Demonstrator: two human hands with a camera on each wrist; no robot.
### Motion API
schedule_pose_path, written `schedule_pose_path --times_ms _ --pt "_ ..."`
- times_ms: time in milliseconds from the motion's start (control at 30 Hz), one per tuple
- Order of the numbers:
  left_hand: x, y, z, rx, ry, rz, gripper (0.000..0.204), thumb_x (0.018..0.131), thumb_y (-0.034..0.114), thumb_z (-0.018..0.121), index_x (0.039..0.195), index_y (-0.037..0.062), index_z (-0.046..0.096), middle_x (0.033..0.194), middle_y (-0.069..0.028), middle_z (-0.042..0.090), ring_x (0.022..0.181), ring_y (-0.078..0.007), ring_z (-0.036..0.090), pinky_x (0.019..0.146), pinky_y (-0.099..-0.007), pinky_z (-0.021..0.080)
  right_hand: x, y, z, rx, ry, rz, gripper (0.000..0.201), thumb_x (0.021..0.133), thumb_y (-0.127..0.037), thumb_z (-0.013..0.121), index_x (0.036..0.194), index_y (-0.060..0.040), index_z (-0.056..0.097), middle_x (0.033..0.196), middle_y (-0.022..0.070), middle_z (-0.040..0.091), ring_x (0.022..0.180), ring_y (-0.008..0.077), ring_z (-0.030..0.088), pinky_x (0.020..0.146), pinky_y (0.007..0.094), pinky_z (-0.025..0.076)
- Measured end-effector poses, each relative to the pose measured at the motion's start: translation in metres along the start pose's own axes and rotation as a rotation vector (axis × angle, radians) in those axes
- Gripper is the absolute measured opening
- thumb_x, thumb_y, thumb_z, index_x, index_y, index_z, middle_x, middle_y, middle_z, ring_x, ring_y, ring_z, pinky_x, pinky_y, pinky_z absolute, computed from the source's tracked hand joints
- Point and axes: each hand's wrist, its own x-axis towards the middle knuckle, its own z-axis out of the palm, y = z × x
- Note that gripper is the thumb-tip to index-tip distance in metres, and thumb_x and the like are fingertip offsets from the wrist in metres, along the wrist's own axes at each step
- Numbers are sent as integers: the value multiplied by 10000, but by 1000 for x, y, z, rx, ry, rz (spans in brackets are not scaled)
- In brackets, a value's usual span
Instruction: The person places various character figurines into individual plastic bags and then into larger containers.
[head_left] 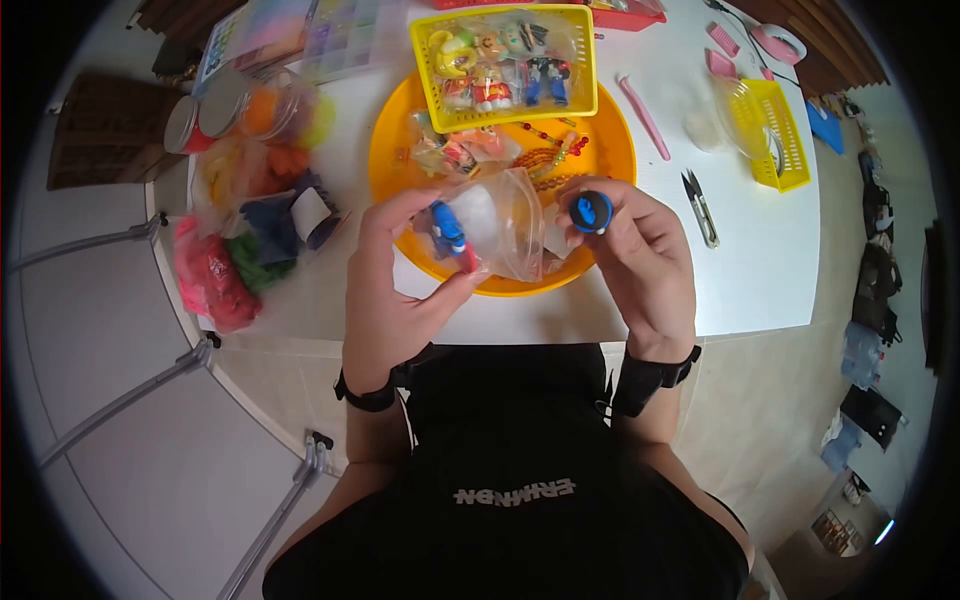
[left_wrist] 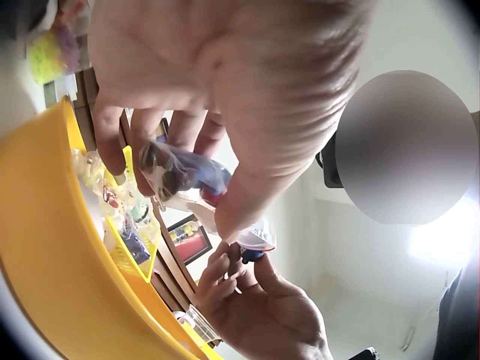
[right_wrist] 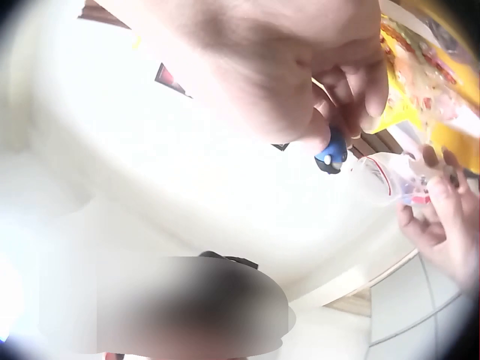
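Observation:
My left hand [head_left: 385, 290] holds a clear zip bag [head_left: 518, 225] over the near side of a round orange tray [head_left: 618, 110]. Inside the bag, between thumb and fingers, is a small blue and red figure [head_left: 449, 230]. The left wrist view shows the wrapped figure [left_wrist: 187, 171] with a brown part at one end. To the right of the bag, my right hand [head_left: 655, 260] pinches a small rounded blue and black piece [head_left: 590, 212] between thumb and fingertips. In the right wrist view this piece [right_wrist: 331, 154] shows a whitish spot and stands apart from the bag.
A yellow basket [head_left: 515, 118] of bagged figurines sits on the tray's far part, with beaded strings [head_left: 545, 160] below it. Snips [head_left: 702, 210], pink tweezers [head_left: 645, 118] and another yellow basket [head_left: 795, 140] lie to the right. Jars [head_left: 225, 105] and coloured wool-like bundles [head_left: 215, 275] are at left.

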Motion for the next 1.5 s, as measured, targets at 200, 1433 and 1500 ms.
schedule_pose_path --times_ms 200,1433,1500 --pt "2 -4 6 -278 -41 59 724 744 -91 807 1330 33 400 1442 -264 543 1353 -335 557 1134 -412 428 3 13 -6 328 -157 36 371 1057 -269 583 1221 60 628 1152 127 679 998 178 645 903 318 526" --pt "-3 -3 11 -351 -120 -152 204 997 79 629 1186 4 640 1055 -119 753 969 -173 723 858 -298 545 0 13 5 113 -86 -55 430 1063 -316 548 1236 72 609 1037 133 692 936 209 670 891 355 527" --pt "-4 -2 8 -305 -132 -164 198 988 87 644 1168 4 644 1051 -123 752 960 -180 725 856 -299 546 0 15 2 120 -98 -63 428 1061 -318 547 1233 70 607 1055 146 693 933 216 674 882 360 532"
